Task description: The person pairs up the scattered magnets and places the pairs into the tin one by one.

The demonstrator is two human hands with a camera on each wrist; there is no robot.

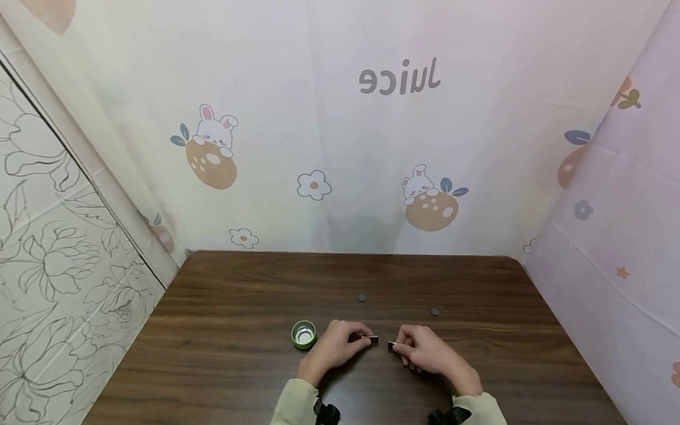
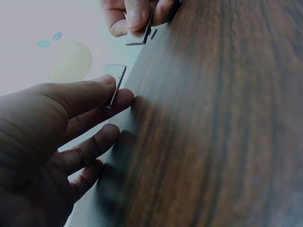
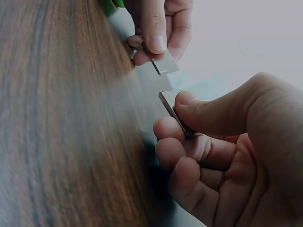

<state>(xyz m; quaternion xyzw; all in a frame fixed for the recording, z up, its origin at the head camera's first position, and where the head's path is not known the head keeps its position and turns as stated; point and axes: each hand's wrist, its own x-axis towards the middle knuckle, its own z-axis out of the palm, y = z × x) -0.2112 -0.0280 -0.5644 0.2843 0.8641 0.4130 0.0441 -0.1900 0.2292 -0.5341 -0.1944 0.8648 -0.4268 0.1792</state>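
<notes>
Just above the table, my left hand (image 1: 336,344) pinches a small, flat, shiny metal rectangle (image 2: 118,74) between thumb and forefinger, its other fingers loosely bent. Facing it, my right hand (image 1: 426,350) pinches a similar flat metal rectangle (image 3: 169,100), with the remaining fingers curled underneath. The two pieces point toward each other across a narrow gap. Part of each is covered by the thumb and fingertips. To the left of my left hand stands a round green tin (image 1: 297,343), without a lid and silvery inside.
On the brown wooden table (image 1: 239,289), a small dark grey disc (image 1: 362,298) lies beyond my left hand. Another grey disc (image 1: 434,311) lies beyond my right hand. A printed curtain (image 1: 319,118) hangs along the table's far edge.
</notes>
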